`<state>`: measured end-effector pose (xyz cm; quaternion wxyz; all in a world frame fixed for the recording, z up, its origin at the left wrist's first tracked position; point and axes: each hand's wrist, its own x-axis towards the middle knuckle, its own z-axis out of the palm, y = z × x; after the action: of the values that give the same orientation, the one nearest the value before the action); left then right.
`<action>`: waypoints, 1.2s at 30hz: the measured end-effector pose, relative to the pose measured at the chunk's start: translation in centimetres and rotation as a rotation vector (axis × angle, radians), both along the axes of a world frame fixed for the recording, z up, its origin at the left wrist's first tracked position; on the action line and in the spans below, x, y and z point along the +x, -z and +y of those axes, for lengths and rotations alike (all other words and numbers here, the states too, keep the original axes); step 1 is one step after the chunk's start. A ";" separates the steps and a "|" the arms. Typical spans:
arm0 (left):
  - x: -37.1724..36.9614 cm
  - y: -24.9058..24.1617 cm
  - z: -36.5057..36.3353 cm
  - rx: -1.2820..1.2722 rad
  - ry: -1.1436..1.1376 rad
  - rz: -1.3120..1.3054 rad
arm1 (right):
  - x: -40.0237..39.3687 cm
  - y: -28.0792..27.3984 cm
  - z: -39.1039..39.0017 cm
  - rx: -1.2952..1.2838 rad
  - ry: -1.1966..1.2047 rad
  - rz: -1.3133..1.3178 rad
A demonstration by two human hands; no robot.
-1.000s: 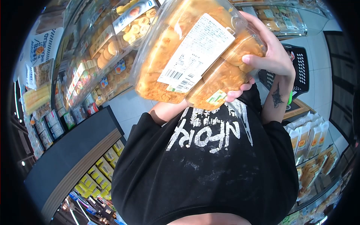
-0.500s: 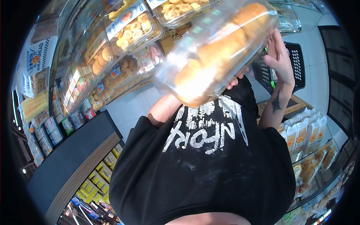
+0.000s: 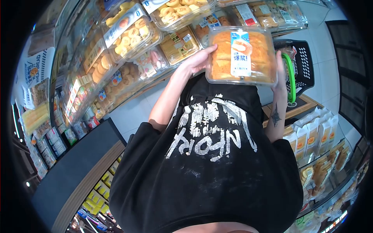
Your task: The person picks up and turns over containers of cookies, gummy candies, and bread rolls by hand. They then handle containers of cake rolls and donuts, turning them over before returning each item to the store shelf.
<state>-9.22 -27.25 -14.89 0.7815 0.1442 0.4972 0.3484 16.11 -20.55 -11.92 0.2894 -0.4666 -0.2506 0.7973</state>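
A clear plastic box of golden bread rolls (image 3: 261, 58) is held upright between both hands, its white and blue label facing the camera. At its left edge is my left hand (image 3: 201, 59), with the thumb on the front and the other fingers hidden. My right hand (image 3: 279, 73) grips the right edge, fingers partly behind the box. Just right of that hand is a black shopping basket (image 3: 307, 64) with a green handle (image 3: 290, 77) and packaged items inside.
Shelves of boxed pastries (image 3: 132, 35) run along the upper left and top. A dark counter edge (image 3: 81, 151) is at lower left. Bagged breads (image 3: 311, 136) stand on a rack at right. Pale floor tiles (image 3: 132, 112) show between.
The box was tilted and close to the camera with its rolls side showing; it is now lower, level, with the label in view. My left hand has come out from behind it.
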 end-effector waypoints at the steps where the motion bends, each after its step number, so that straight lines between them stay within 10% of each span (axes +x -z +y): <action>1: -0.8 1.0 -0.1 -0.019 -0.031 0.013 | -0.1 1.3 0.2 0.005 -0.098 -0.025; 17: -6.6 10.4 -3.7 0.006 -0.664 0.081 | -9.0 15.1 3.8 -0.049 -0.125 0.086; 36: -5.2 14.2 1.4 0.091 -0.546 0.364 | -7.5 17.3 4.9 -0.058 0.027 -0.010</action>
<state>-14.38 -25.88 -29.12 0.5502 0.1001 0.6329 0.5354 8.63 -15.70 -29.19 0.2851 -0.4820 -0.2224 0.7981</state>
